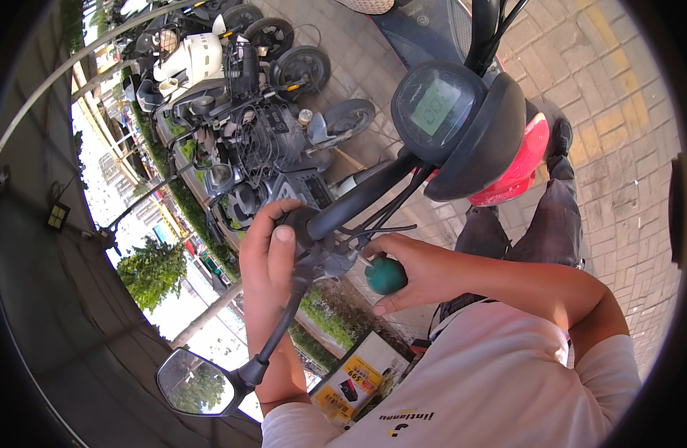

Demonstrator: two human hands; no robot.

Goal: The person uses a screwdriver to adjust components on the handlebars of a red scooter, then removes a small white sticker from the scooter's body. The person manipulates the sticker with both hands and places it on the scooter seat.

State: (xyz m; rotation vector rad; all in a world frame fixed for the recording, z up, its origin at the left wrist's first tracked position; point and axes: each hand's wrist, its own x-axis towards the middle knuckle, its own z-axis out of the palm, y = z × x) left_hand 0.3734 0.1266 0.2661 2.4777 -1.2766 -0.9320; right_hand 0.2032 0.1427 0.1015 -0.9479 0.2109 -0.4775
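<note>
My left hand (272, 250) is closed around the black grip and control housing (304, 225) at the left end of a scooter's handlebar (362, 190). My right hand (414, 276) holds a short screwdriver by its green ball-shaped handle (385, 275), its metal shaft pointing at the metal lever bracket (336, 254); I cannot tell whether the tip sits in a screw. A black lever and cables run beside the bracket. Above, a round display (433, 108) is mounted over the scooter's red body (513, 179). A mirror (195, 379) on a black stem extends below my left hand.
Several parked scooters (269, 145) stand at upper left on brick paving (604, 187). A dark canopy (37, 269) covers the left side, with a tree (153, 276) and street beyond. A yellow sign board (358, 381) stands low beside me. My legs (537, 224) show at right.
</note>
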